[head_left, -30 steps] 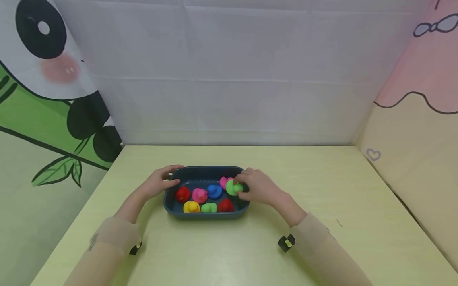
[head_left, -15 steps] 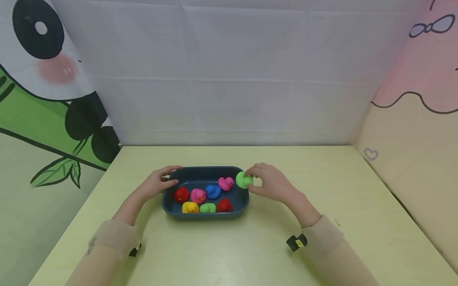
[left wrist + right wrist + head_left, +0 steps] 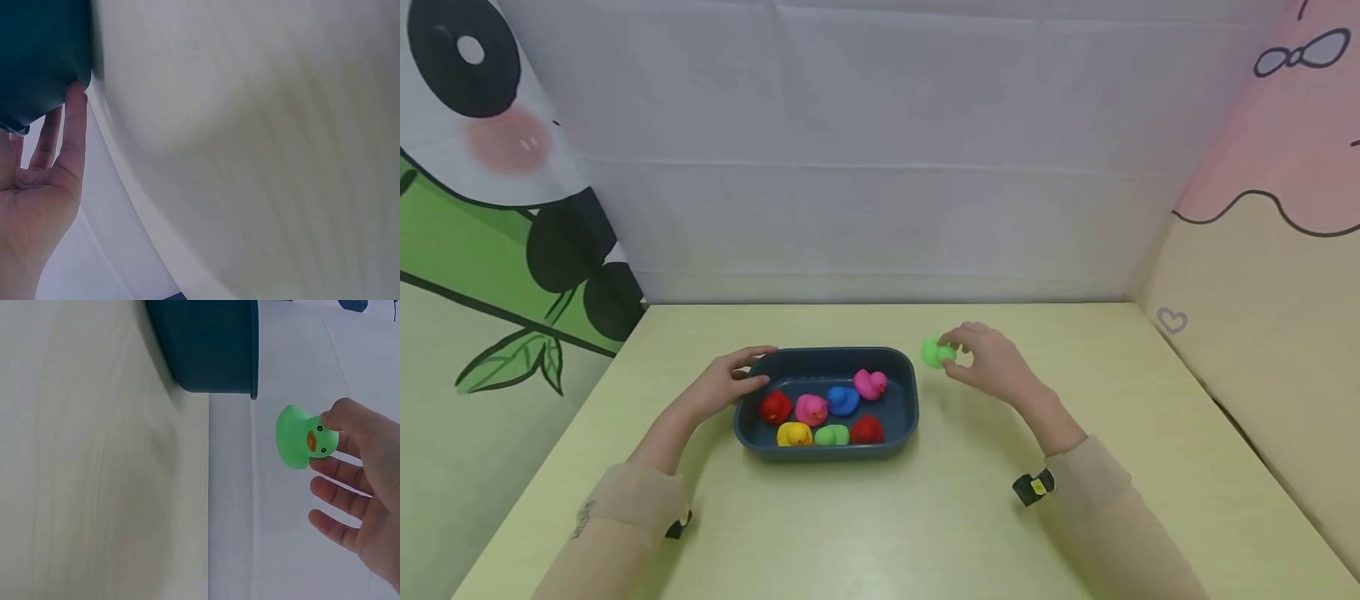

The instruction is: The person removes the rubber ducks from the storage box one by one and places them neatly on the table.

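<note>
My right hand point(image 3: 992, 360) pinches a light green rubber duck point(image 3: 933, 352) in the air, beyond the right end of a dark blue tub point(image 3: 827, 454). The right wrist view shows thumb and fingertips on the head of the duck point(image 3: 292, 439), its orange beak facing the camera, the other fingers loose. My left hand point(image 3: 721, 387) holds the tub's left end, thumb over the rim. In the left wrist view, fingers point(image 3: 75, 125) of that hand touch the outer wall of the tub point(image 3: 44, 56); the thumb is hidden there.
Inside the tub lie several rubber ducks, among them a pink duck point(image 3: 870, 384), a blue duck point(image 3: 843, 402), a yellow duck point(image 3: 794, 434) and a red duck point(image 3: 867, 430). The pale wooden table point(image 3: 865, 525) ends at a white back wall point(image 3: 880, 208).
My right hand has lifted the green duck out of the tub and carried it right and toward the back. My left hand stays on the tub's left end.
</note>
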{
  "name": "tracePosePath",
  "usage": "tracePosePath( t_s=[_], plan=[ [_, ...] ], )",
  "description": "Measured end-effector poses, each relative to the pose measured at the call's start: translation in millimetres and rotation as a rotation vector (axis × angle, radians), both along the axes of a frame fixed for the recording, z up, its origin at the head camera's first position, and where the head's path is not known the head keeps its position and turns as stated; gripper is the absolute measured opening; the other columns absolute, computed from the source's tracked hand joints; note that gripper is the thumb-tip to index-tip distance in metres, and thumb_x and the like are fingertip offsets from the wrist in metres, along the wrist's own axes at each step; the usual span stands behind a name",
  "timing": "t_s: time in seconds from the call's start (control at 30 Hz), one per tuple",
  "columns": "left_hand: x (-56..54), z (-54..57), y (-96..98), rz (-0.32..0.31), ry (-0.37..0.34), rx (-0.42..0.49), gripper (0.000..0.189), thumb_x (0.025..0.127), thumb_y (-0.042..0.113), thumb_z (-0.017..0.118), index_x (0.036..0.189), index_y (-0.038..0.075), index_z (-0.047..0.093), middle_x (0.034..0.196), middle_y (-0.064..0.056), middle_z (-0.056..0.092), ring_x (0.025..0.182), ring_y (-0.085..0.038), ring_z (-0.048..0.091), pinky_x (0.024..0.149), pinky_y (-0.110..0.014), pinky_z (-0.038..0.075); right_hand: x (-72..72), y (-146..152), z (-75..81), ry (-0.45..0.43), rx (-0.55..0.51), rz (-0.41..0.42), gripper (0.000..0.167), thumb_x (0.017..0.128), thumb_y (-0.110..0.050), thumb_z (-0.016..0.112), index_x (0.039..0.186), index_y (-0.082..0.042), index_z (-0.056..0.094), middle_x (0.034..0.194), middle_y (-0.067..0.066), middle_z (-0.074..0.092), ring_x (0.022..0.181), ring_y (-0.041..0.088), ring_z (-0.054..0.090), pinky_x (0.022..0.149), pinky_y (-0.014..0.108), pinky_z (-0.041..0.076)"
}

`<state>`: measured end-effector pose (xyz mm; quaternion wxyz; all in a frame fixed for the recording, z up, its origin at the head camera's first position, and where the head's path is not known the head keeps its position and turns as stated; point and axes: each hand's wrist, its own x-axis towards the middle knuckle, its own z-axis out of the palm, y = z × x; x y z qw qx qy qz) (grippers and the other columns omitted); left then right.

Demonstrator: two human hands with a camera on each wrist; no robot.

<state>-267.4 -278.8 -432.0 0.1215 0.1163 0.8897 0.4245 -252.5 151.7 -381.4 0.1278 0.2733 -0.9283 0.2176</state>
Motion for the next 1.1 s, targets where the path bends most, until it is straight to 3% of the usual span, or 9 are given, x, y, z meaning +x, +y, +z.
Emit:
tracePosePath(
  t_s=[0.43, 1.1],
  plan=[
    [3.0, 3.4, -2.0, -0.008, -0.002, 0.017, 0.052, 0.092, 0.025, 0.061, 0.141, 0.023, 0.042, 0.141, -0.025, 0.038, 0.116, -0.047, 0.05, 0.075, -0.039, 0.056, -24.6, 9, -6.4, -0.065, 0.0, -0.131, 0.028, 0.084, -0.027, 0.066, 0.106, -0.01, 0.068, 0.091, 0.003, 0.065, 0.081, 0.024, 0.058, 0.067, 0.034, 0.046],
    [-0.1, -0.7, 0.0, -0.022, 0.023, 0.023, 0.053, 0.093, 0.025, 0.06, 0.142, 0.021, 0.042, 0.141, -0.026, 0.038, 0.115, -0.047, 0.051, 0.075, -0.039, 0.056, -58.9, 23, -37.1, -0.158, 0.025, -0.259, 0.035, 0.087, -0.031, 0.064, 0.112, -0.007, 0.067, 0.097, 0.009, 0.067, 0.084, 0.024, 0.061, 0.069, 0.038, 0.05]
  ],
)
